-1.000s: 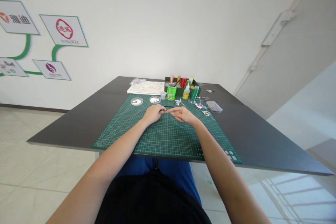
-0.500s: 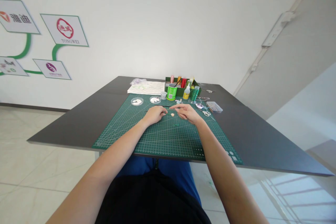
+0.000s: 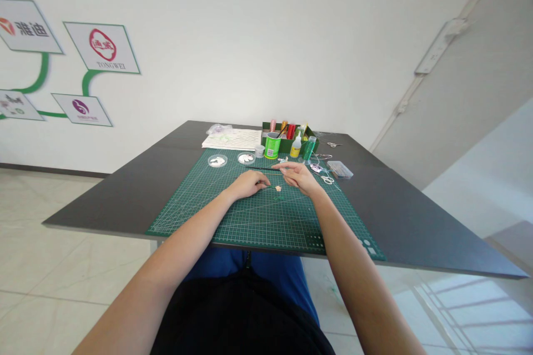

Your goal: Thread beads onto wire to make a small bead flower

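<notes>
Over the middle of the green cutting mat [image 3: 250, 216], my left hand [image 3: 249, 183] is closed, its fingertips pinching a thin green stem. A tiny pale peach flower [image 3: 278, 188] sits at the right end of this stem. My right hand [image 3: 298, 176] is to the right and a bit farther off, fingers closed at the right end of a thin black stick [image 3: 259, 168]. The stick runs leftward, low over the mat; whether it touches the mat I cannot tell. A small green scrap [image 3: 278, 198] lies just nearer than the flower.
Behind the hands stand two shallow dishes [image 3: 217, 161] with white pieces, a small white tub [image 3: 259, 151], a bright green can [image 3: 272, 146], a glue bottle [image 3: 295, 147] and a dark green box [image 3: 283, 143] of spools. Scissors [image 3: 327, 179] and a clear case [image 3: 340, 170] lie right.
My left hand has come slightly nearer and to the right, carrying the flower with it. My right hand has shifted a little to the right, and more of the black stick shows.
</notes>
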Available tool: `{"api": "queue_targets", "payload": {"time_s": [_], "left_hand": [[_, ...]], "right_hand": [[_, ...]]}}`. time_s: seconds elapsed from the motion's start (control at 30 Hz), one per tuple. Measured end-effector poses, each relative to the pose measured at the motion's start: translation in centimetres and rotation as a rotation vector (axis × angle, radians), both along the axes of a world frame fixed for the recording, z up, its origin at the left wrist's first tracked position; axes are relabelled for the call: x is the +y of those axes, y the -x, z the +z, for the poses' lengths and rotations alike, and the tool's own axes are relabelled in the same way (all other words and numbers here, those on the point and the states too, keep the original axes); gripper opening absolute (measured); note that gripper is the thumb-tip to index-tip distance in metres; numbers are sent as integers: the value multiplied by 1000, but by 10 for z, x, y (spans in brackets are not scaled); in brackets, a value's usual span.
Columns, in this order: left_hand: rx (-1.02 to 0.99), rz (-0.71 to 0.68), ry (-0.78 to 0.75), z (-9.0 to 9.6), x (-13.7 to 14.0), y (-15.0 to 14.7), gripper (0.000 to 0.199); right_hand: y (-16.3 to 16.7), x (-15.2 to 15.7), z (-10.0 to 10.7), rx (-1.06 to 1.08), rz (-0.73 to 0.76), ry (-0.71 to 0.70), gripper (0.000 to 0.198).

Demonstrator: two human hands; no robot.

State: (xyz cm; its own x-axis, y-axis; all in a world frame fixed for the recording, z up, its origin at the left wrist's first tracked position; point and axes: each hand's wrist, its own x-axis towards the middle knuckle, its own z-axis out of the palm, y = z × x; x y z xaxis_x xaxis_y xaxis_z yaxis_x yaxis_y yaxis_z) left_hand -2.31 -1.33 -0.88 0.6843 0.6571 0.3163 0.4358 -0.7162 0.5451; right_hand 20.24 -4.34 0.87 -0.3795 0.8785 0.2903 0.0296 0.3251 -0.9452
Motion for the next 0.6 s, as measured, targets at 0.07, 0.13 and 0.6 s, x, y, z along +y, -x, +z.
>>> {"api": "queue_targets", "payload": {"time_s": [0.07,0.13,0.6], "left_hand": [[-18,-27,32,0,-1,-1,18],[-25,-59,55,1,-1,-1,19],[-70,-213,217,-2,0,-4,18]], "right_hand": [[0,-1,1,-9,-3,-5,46],[0,-2,2,-21,-3,-10,45],[0,1,0,-20,-18,-21,44]]}}
